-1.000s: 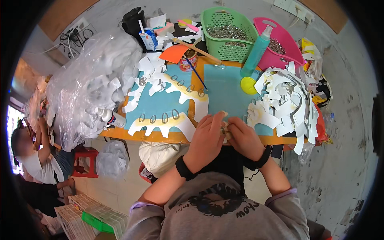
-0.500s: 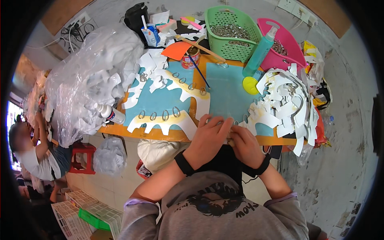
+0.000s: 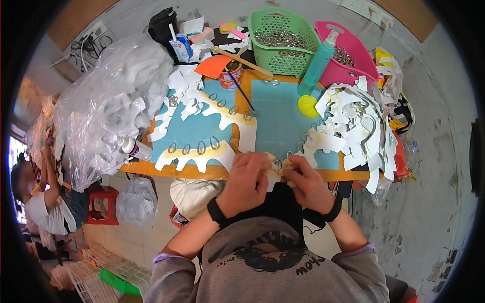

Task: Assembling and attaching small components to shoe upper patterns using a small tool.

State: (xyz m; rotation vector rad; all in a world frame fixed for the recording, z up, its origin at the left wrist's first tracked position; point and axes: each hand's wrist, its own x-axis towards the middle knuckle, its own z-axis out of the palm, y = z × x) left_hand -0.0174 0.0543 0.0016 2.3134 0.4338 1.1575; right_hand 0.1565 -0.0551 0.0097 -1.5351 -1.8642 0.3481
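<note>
Both hands meet at the near edge of the table, around a small white cut-out piece (image 3: 273, 178) with a metal ring (image 3: 278, 164) at its upper edge. My left hand (image 3: 246, 181) has its fingers closed on the left side of this piece. My right hand (image 3: 309, 188) pinches its right side, close to the ring. Fingers hide much of the piece. Left of my hands lies a white scalloped strip (image 3: 222, 153) with several metal rings along a yellowish band. Behind it rests another such strip (image 3: 246, 132). More ringed white pieces (image 3: 327, 141) lie to the right.
At the back stand a green basket (image 3: 283, 64) and a pink basket (image 3: 351, 76) of metal parts, plus a teal spray bottle (image 3: 313, 70). A can (image 3: 231, 78) holds an orange scraper. White pieces are heaped right (image 3: 371, 126). A plastic bag (image 3: 101, 101) bulges left; a person (image 3: 48, 207) sits beyond.
My hands have moved apart slightly, and the white piece and its ring now show between them. The whole view has shifted a little to the left.
</note>
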